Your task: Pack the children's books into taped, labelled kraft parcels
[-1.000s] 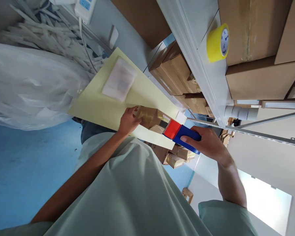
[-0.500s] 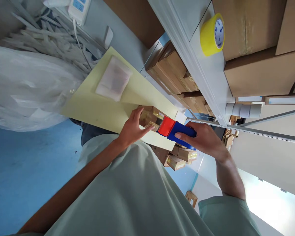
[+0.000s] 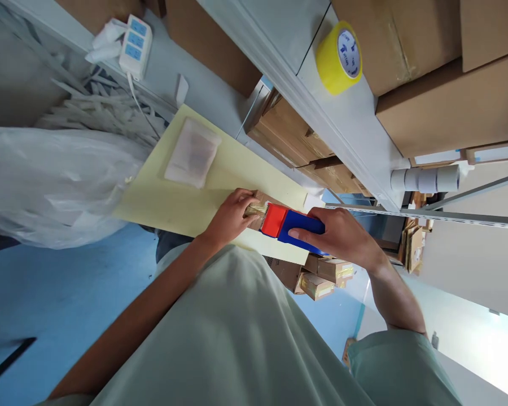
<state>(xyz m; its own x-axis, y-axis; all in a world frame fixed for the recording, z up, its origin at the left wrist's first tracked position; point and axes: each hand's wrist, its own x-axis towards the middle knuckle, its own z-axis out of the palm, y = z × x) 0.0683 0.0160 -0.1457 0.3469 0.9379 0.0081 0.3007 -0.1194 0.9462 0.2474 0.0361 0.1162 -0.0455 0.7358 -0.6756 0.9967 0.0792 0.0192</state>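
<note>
Left hand: I have the left hand (image 3: 228,217) at the middle of the frame, its fingers bunched together and gripping the left end of the small cardboard box (image 3: 261,197) – the fingertips' undersides are hidden from me.
Small cardboard box: I see it at the centre of the frame, above the pale yellow board (image 3: 152,197), partly covered by the left hand and the tape dispenser (image 3: 296,225).
Tape dispenser: blue body, red front end – the red end lies over the right part of the box; how hard it presses, I cannot tell.
Right hand: right of centre, I have the right hand (image 3: 347,234) wrapped around the blue body, thumb laid along its near side.
Pale yellow board: a whitish packet (image 3: 193,152) lies flat on its upper left part.
Shelf: at upper right I see a yellow tape roll (image 3: 332,59) beside large cartons (image 3: 440,107).
</note>
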